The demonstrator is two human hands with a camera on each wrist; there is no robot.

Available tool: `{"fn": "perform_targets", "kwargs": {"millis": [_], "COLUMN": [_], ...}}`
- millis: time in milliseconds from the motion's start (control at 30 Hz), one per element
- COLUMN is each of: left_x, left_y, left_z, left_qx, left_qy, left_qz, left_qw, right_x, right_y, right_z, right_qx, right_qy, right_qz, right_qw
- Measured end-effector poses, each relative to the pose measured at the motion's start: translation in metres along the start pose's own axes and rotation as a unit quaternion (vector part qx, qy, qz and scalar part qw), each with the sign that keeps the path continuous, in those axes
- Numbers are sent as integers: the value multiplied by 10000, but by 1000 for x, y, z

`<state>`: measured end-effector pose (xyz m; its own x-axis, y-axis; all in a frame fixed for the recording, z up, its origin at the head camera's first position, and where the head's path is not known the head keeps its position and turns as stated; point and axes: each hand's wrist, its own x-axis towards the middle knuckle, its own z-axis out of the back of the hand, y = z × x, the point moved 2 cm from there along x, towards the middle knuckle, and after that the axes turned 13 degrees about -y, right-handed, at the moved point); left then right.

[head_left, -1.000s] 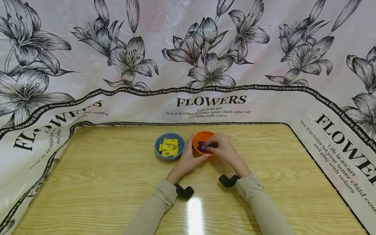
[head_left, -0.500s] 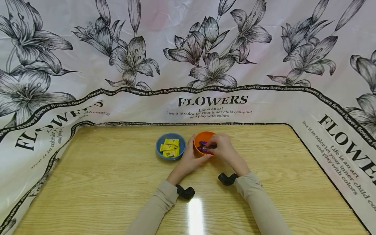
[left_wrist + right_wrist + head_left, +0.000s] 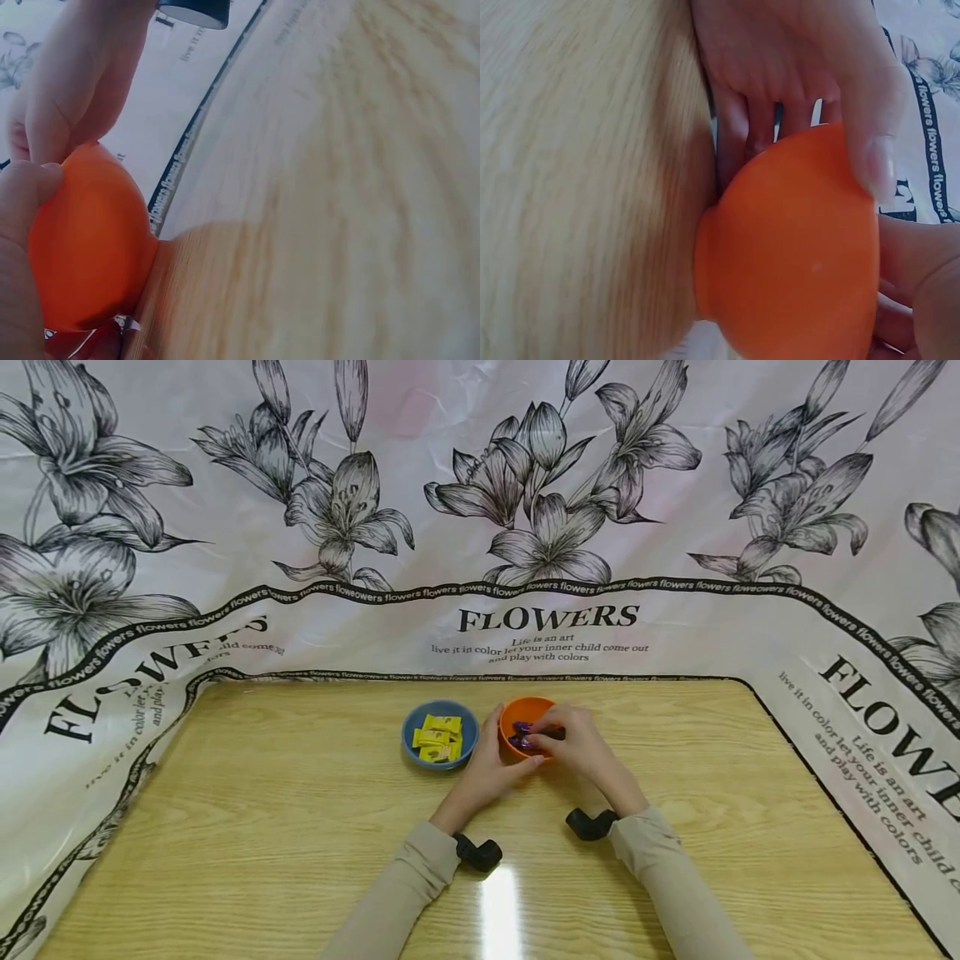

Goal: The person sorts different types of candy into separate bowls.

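An orange bowl stands on the table, with several purple-wrapped candies inside. My left hand grips the bowl's left side; in the right wrist view its thumb lies at the rim and its fingers behind the wall of the orange bowl. My right hand reaches into the bowl from the right, finger and thumb pinching at a purple candy that they partly cover. In the left wrist view, the right hand bends over the rim and its fingertips are hidden behind the orange bowl.
Just left of the orange bowl, a blue bowl holds several yellow-wrapped packets. Both stand near the back of the wooden table. A flower-printed cloth hangs behind and along the sides. Black wrist devices sit at both cuffs.
The head view has shifted slightly, so everything appears a little further right. My right fingers have moved slightly among the purple candies; the left hand keeps its hold on the orange bowl.
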<state>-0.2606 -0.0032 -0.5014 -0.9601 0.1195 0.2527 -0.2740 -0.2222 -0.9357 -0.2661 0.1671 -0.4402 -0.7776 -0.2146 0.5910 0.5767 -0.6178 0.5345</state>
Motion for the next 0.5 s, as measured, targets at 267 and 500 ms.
{"fn": "perform_targets", "kwargs": {"millis": [267,500], "left_x": [0,-10], "left_y": [-1,-2], "left_z": [0,-2], "left_qx": [-83,-340], "left_qy": [19,189], "left_qz": [13,80], "left_qw": [10000,9992], "right_x": [2,4], "right_y": [11,34], "right_z": [12,29], "right_qx": [172,180], "right_qy": [-181,-336], "right_qz": [-124,59], "right_qw": [9996,9993]}}
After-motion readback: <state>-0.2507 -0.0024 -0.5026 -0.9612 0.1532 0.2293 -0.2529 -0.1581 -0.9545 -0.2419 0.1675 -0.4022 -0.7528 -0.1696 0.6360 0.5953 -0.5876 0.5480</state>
